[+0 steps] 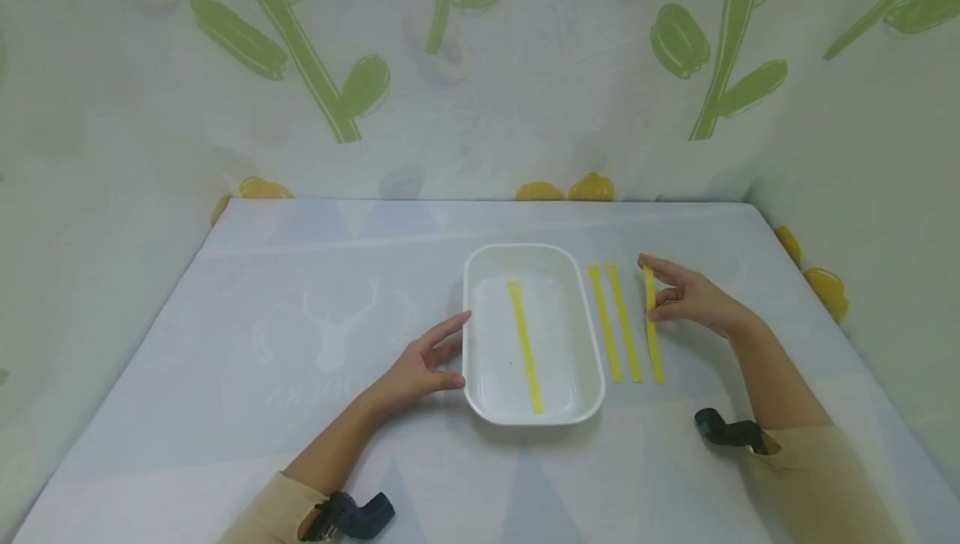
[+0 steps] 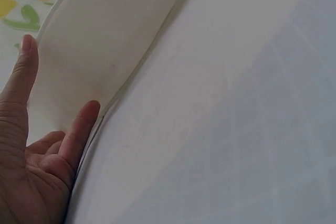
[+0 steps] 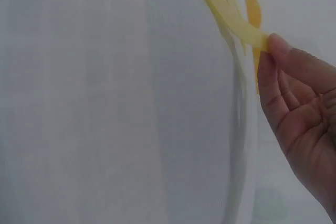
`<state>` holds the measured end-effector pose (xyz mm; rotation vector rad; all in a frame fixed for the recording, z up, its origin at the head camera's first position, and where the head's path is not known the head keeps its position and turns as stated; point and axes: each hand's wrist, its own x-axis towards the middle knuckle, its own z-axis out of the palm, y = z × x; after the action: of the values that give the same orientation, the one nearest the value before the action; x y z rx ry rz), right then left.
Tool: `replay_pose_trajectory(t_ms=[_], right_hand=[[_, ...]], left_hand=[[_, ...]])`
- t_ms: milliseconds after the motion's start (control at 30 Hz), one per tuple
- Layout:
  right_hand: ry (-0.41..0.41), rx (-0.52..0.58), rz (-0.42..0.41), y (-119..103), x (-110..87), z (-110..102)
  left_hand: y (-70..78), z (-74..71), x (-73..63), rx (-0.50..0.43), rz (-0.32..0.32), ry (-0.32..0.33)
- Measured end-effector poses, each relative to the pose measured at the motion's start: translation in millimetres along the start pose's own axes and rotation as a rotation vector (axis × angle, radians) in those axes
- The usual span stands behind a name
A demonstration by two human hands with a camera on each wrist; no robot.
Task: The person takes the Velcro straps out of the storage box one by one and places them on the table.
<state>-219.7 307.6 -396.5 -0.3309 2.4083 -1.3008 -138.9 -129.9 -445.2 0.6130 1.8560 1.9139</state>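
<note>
A white rectangular tray (image 1: pixel 561 336) with rounded corners lies near the table's middle, one yellow strap (image 1: pixel 527 348) lengthwise on its floor. My left hand (image 1: pixel 420 367) touches the tray's left side with fingers and thumb extended, as the left wrist view also shows beside the tray's outer wall (image 2: pixel 105 30). Right of the tray, my right hand (image 1: pixel 693 301) holds another yellow strap (image 1: pixel 655 356). The right wrist view shows thumb and fingertip pinching an end of that strap (image 3: pixel 231 17). Its far end appears low near the tabletop; contact is hard to tell.
Between the tray and my right hand, two more yellow straps (image 1: pixel 605 323) lie side by side, slotted ends away from me. A pale patterned cloth (image 1: pixel 300 411) covers the table. A leaf-printed wall (image 1: pixel 555 94) stands behind, with more at both sides.
</note>
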Motion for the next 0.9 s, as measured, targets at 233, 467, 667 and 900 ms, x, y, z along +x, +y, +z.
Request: replay_pose_trajectory(t_ms=[233,467,667,900], right_hand=[[-0.016,0.013,0.042,2,4.2,2],[0.0,-0.035,0.011,3,6.0,7],[0.075,-0.152,0.049,5,10.0,12],[0.084,-0.261,0.062,6,10.6,11]], left_hand=[[0.4,-0.1,0.8,0.0,-0.002,0.002],[0.5,-0.2,0.1,-0.007,-0.022,0.004],[0.7,0.7,-0.4,-0.027,-0.007,0.0],[1.0,0.9,0.1,-0.042,-0.012,0.003]])
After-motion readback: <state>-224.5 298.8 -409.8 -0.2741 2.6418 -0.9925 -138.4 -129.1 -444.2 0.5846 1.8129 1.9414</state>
